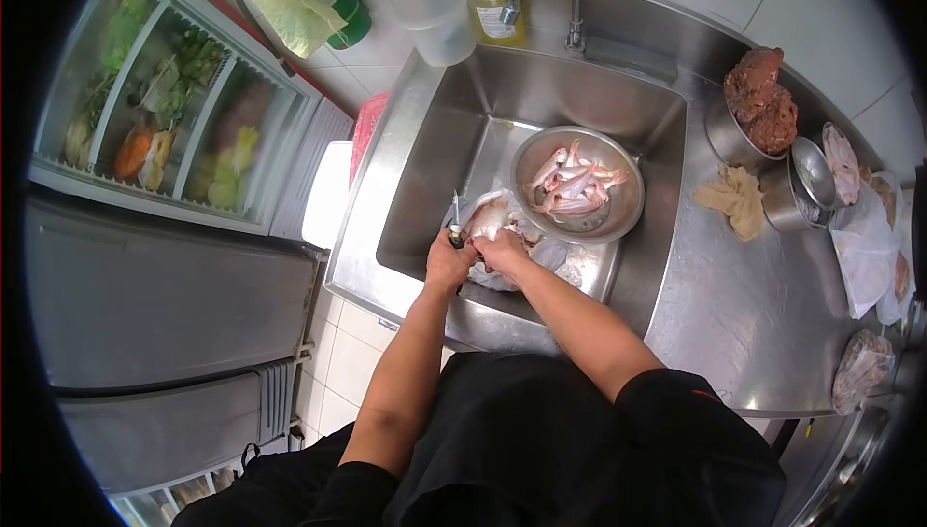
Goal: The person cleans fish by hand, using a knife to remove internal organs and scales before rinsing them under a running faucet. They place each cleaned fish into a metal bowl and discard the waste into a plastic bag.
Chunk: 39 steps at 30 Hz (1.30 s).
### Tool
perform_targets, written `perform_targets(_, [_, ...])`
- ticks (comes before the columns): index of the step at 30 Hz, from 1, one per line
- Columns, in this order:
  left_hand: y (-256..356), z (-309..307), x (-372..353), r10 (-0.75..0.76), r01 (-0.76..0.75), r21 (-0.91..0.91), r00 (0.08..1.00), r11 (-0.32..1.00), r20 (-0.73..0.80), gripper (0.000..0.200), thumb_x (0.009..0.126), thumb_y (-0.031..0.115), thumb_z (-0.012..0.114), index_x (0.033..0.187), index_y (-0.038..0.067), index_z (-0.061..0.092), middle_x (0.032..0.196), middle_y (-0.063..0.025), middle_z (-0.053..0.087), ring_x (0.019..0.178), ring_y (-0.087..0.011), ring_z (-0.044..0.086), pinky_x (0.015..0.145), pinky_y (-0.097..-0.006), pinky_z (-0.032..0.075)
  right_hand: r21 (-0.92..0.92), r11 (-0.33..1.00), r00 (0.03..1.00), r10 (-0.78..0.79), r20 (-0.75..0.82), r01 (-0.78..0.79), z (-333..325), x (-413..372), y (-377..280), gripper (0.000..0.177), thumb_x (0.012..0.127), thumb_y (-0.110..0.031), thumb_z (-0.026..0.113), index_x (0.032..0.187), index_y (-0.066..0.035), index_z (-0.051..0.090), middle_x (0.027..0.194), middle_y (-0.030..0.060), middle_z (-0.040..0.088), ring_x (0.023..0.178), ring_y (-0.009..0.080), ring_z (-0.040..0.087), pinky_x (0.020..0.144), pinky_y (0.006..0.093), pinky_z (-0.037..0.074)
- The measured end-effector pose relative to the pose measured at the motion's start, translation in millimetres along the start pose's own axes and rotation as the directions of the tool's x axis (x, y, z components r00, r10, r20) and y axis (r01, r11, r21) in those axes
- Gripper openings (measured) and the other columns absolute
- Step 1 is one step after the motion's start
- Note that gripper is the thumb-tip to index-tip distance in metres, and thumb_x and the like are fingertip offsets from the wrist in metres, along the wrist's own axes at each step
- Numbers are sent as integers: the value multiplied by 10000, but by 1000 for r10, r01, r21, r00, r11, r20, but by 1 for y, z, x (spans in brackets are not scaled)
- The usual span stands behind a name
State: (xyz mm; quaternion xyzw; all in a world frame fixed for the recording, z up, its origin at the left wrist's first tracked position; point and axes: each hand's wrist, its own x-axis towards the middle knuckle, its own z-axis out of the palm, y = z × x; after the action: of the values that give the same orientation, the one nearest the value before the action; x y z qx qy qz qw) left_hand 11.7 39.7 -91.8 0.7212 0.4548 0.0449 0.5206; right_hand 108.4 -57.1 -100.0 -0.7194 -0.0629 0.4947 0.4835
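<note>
In the head view, the left hand (447, 261) grips a knife (457, 227), blade up, to the left of the bowl (579, 230). The right hand (502, 252) is closed on raw meat (491, 218) beside the bowl, which holds raw pieces (575, 184); the tap (575, 5) stands beyond the bowl.

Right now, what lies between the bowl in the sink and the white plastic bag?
The head view shows the sink wall, then a tan cloth and a metal container.
</note>
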Motion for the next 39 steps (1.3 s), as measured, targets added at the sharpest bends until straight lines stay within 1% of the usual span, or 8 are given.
perform_targets(2, [-1,0,0,47,-47,16,999,999,-7,184,822,92,689,933,22,559,789,-60,622,664,-125,575,582,-281,474,12,1000,1000,-2,-16,3,1,-3,-3,384,876,-273,624,979,97,639,827,139,656,622,192,618,489,333,494])
perform_targets(4, [-2,2,0,6,-6,-2,998,1000,-60,248,776,137,719,941,12,582,789,-87,653,686,-174,615,647,-322,497,34,999,997,4,-77,-2,6,-4,-5,374,880,-269,619,975,92,650,863,145,659,680,204,633,506,332,511])
perform_targets(8, [-19,6,16,-73,63,-77,987,995,-140,294,762,163,728,960,-2,587,818,-121,672,745,-227,649,720,-356,511,154,988,992,30,-123,-10,23,14,7,408,863,-299,640,990,87,676,872,156,690,629,232,645,513,335,507])
perform_targets(17, [-12,9,13,-9,45,130,964,990,-266,322,768,169,712,993,-20,581,915,-187,677,879,-325,666,814,-391,505,364,924,987,150,-63,-118,34,27,20,351,857,-285,674,1018,26,692,942,122,691,749,239,665,538,338,540])
perform_targets(23, [-32,13,29,-45,65,87,977,994,-211,347,759,164,706,1021,-27,580,947,-205,680,911,-344,668,834,-407,504,427,889,976,210,-57,-166,40,28,30,261,874,-252,665,965,-7,673,885,76,648,727,209,611,520,346,502])
perform_targets(25, [-7,12,15,-47,92,186,972,978,-231,359,753,162,705,1031,-29,585,964,-215,679,937,-354,668,850,-411,504,412,889,972,231,-32,-198,37,18,24,188,918,-225,622,952,-41,644,830,40,605,698,184,567,527,349,486])
perform_targets(35, [-8,19,19,-156,202,302,973,932,-168,422,733,200,726,1071,-19,602,1065,-234,672,1032,-374,651,911,-408,501,424,862,949,314,-20,-276,37,8,30,254,940,-262,595,1063,-40,601,974,82,589,810,220,559,577,380,506])
perform_targets(39, [-16,22,27,-168,211,347,974,914,-151,426,733,219,732,1072,-7,606,1068,-227,674,1037,-376,650,911,-407,503,447,865,963,267,-27,-227,38,7,34,270,932,-269,599,1081,-43,600,1040,92,583,877,229,562,594,391,517])
